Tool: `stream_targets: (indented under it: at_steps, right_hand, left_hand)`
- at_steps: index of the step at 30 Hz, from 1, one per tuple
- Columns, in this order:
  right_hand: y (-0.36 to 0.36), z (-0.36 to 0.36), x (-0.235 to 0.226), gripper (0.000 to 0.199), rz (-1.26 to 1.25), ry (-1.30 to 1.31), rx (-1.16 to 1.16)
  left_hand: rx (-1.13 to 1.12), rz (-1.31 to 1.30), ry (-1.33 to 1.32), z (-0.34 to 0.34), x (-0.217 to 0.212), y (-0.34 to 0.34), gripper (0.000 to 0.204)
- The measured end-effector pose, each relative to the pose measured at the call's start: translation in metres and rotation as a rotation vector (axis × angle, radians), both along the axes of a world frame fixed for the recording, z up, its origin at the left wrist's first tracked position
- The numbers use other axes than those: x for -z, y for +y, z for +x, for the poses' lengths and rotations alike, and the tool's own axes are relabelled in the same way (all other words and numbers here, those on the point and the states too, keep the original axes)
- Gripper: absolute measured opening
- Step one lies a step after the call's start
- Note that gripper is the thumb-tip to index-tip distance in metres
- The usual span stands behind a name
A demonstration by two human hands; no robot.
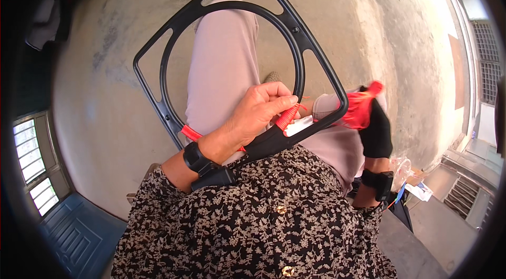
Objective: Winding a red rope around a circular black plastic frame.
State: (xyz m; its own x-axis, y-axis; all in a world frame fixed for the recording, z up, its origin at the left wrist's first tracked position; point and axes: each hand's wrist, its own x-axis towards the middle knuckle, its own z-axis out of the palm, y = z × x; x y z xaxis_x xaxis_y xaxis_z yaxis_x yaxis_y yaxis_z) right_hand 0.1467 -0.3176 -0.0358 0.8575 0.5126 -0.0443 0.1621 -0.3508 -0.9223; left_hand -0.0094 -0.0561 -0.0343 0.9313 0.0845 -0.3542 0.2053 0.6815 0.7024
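A black frame, square outside with a round ring inside, rests on my lap. My left hand is closed, thumb and fingers pinching the ring just above a section wrapped in red cord. Another red-wrapped section shows beside my left wrist. To the right of the frame, my right hand, in a black glove, grips a bundle of red cord. That bundle is smeared by motion, and the right fingers are partly hidden. Something white lies by the wrapped section under the frame.
My knees in pale trousers are under the frame, above a concrete floor. A blue plastic stool or chair stands at the lower left. Clear plastic and papers lie beyond my right wrist. A barred window is at left.
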Motion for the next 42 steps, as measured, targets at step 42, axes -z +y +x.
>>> stream_targets:
  at_steps: [42]
  right_hand:
    - [-0.074,0.032,0.0,0.037,0.48,0.657,0.516]
  left_hand:
    - [0.038,-0.093,0.066,0.001,-0.002,0.004,0.018]
